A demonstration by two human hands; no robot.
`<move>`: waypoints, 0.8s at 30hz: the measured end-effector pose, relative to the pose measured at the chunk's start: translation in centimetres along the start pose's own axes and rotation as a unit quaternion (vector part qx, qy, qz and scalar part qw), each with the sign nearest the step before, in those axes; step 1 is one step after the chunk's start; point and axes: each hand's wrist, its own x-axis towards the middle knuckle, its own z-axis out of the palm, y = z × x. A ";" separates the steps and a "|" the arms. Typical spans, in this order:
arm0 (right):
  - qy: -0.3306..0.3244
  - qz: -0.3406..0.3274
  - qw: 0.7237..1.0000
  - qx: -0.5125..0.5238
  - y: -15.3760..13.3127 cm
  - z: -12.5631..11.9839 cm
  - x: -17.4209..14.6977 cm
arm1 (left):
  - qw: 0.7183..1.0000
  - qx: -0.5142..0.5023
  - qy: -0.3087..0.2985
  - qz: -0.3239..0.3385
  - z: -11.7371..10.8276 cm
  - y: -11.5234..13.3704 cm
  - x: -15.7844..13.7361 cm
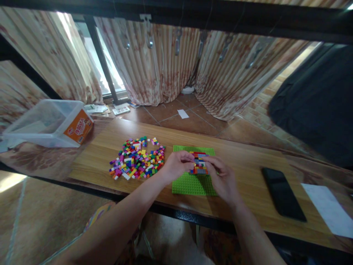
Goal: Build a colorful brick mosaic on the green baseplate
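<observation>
Left hand (179, 165) and right hand (223, 178) are flanking the brick rows (199, 161), which are running lengthwise between them, equally near, though I cannot tell whether either is gripping

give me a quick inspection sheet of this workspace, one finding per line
surface: wooden table, lit unevenly
job's things: green plate with rows of coloured bricks on it; loose pile left of it, many colours
clutter: phone lying to the right, paper beyond it; clear box with an orange label at far left
hands: left hand and right hand at the rows from either side; what each grips is too small to tell
cables: nothing seen
surroundings: patterned curtains behind, tiled floor below
</observation>
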 end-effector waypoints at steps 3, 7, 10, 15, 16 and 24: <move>-0.054 -0.021 0.998 0.004 -0.6 0.5 -0.3 | 0.999 -0.030 -0.021 -0.019 0.2 0.3 -0.2; -0.083 -0.009 0.996 0.026 -0.8 0.6 -0.5 | 0.997 -0.051 -0.036 -0.034 0.5 0.8 -0.6; -0.080 0.009 0.996 0.044 -1.0 0.4 -0.5 | 0.996 -0.065 -0.045 -0.034 0.7 0.9 -0.7; -0.070 0.019 0.996 0.045 -1.1 0.1 -0.5 | 0.996 -0.066 -0.045 -0.039 0.7 0.4 -0.4; -0.063 0.025 0.997 0.042 -0.9 0.0 -0.5 | 0.996 -0.064 -0.045 -0.042 0.7 0.2 -0.3; 0.029 0.107 0.994 -0.003 2.3 -2.5 0.2 | 0.999 -0.007 0.009 -0.030 0.1 -0.5 0.3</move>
